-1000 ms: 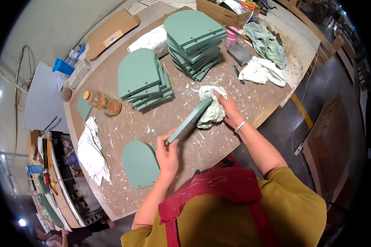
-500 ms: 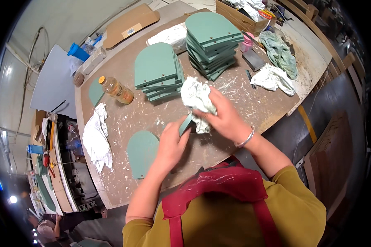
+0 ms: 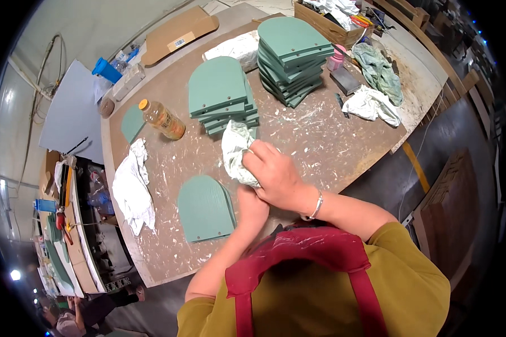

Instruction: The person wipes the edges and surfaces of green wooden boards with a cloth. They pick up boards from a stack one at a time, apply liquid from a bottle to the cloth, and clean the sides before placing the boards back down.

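My right hand [image 3: 275, 177] is closed on a crumpled white rag [image 3: 236, 147], held above the middle of the table. Just below it, my left hand [image 3: 252, 206] is closed, its fingers hidden behind the right hand and the rag. The green panel seen in it a moment ago is almost wholly covered now. Left of my hands, a few round-topped green panels [image 3: 203, 208] lie stacked flat on the table. Beyond the rag rises a taller stack of green panels [image 3: 216, 87], with small dark holes along the straight edge.
Another tall panel stack [image 3: 291, 42] stands farther back. A capped bottle [image 3: 164, 121], a white cloth [image 3: 134, 188] and a lone green panel [image 3: 132, 123] lie left. At right are a dark block [image 3: 344, 81], more rags [image 3: 371, 105] and a cardboard box [image 3: 326, 23].
My right hand and the rag have moved left and nearer to me. My left hand has shifted right, beneath the right hand. The green panel in it has gone mostly out of sight.
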Demonstrator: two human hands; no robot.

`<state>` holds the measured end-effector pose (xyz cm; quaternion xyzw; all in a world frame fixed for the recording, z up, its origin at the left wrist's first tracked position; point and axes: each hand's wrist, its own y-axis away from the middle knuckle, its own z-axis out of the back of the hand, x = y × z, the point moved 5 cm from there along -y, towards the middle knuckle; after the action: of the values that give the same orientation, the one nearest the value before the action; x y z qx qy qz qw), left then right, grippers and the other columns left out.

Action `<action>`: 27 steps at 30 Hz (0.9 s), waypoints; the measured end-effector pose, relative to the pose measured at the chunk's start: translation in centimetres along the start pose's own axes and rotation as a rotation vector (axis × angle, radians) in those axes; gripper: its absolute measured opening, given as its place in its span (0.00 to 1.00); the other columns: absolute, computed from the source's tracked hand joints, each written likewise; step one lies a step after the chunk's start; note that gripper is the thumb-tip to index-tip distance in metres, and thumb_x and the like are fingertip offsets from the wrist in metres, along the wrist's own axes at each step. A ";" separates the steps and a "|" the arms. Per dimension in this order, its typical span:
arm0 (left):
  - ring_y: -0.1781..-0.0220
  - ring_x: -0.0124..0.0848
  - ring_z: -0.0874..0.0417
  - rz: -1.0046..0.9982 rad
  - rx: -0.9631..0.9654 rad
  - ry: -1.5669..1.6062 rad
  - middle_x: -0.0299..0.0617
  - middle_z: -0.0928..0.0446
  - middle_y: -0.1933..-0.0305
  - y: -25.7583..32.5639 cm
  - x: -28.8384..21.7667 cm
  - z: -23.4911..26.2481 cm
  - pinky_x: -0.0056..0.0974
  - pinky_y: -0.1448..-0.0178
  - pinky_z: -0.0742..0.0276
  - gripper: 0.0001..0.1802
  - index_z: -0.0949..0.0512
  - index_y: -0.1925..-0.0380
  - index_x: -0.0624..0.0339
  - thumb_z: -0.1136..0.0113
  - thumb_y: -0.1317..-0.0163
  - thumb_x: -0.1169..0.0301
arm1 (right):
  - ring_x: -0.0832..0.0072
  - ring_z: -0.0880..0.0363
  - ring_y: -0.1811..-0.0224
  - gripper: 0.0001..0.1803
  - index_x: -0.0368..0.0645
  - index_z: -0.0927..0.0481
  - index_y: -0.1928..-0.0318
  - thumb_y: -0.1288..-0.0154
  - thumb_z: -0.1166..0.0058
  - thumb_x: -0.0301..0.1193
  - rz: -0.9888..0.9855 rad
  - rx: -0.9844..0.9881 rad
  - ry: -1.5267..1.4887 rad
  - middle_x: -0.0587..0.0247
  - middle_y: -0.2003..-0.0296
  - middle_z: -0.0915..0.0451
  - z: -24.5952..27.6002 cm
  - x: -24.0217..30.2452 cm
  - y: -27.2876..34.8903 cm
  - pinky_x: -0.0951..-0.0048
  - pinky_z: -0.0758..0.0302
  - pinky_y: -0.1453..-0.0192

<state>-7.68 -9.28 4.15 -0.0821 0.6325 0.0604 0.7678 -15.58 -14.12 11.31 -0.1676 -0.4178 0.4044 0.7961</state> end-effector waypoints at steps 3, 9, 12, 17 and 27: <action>0.45 0.33 0.26 -0.065 -0.055 0.018 0.48 0.27 0.46 -0.1 1.5 0.5 0.35 0.42 0.32 0.25 0.37 0.40 0.68 0.53 0.39 0.80 | 0.51 0.27 0.59 0.16 0.40 0.29 0.58 0.49 0.45 0.24 -0.127 -0.052 -0.098 0.51 0.63 0.30 -0.5 -0.9 -0.8 0.57 0.27 0.59; 0.39 0.32 0.30 -0.096 -0.150 -0.020 0.48 0.32 0.38 -0.1 -0.4 0.9 0.34 0.36 0.38 0.33 0.47 0.31 0.67 0.54 0.39 0.81 | 0.52 0.23 0.58 0.14 0.37 0.29 0.54 0.39 0.46 0.28 -0.230 -0.083 -0.247 0.50 0.60 0.24 -2.8 -6.2 -4.6 0.60 0.26 0.58; 0.38 0.33 0.31 -0.028 -0.160 0.029 0.49 0.33 0.37 -0.2 -0.3 1.3 0.34 0.35 0.39 0.33 0.47 0.31 0.67 0.54 0.39 0.81 | 0.63 0.19 0.59 0.15 0.37 0.28 0.52 0.38 0.45 0.28 -0.547 0.037 -0.674 0.53 0.59 0.20 -3.9 -9.4 -4.6 0.65 0.25 0.57; 0.38 0.36 0.29 0.014 -0.130 0.151 0.48 0.31 0.39 0.2 0.9 1.9 0.38 0.37 0.35 0.29 0.40 0.37 0.65 0.47 0.38 0.75 | 0.57 0.24 0.55 0.18 0.40 0.29 0.52 0.44 0.44 0.26 -0.173 0.106 -0.274 0.52 0.56 0.28 -0.8 -0.5 -1.4 0.60 0.25 0.56; 0.39 0.42 0.29 -0.188 -0.207 -0.156 0.58 0.31 0.40 2.3 0.1 0.7 0.39 0.37 0.36 0.35 0.51 0.31 0.67 0.52 0.38 0.77 | 0.47 0.27 0.54 0.15 0.38 0.30 0.55 0.44 0.46 0.26 -0.318 0.044 -0.262 0.49 0.59 0.28 -3.9 -5.2 -4.8 0.55 0.28 0.54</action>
<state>-7.44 -6.91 4.10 -0.2149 0.5508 0.0593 0.8043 -11.77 -20.89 9.11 -0.0280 -0.5298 0.3010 0.7924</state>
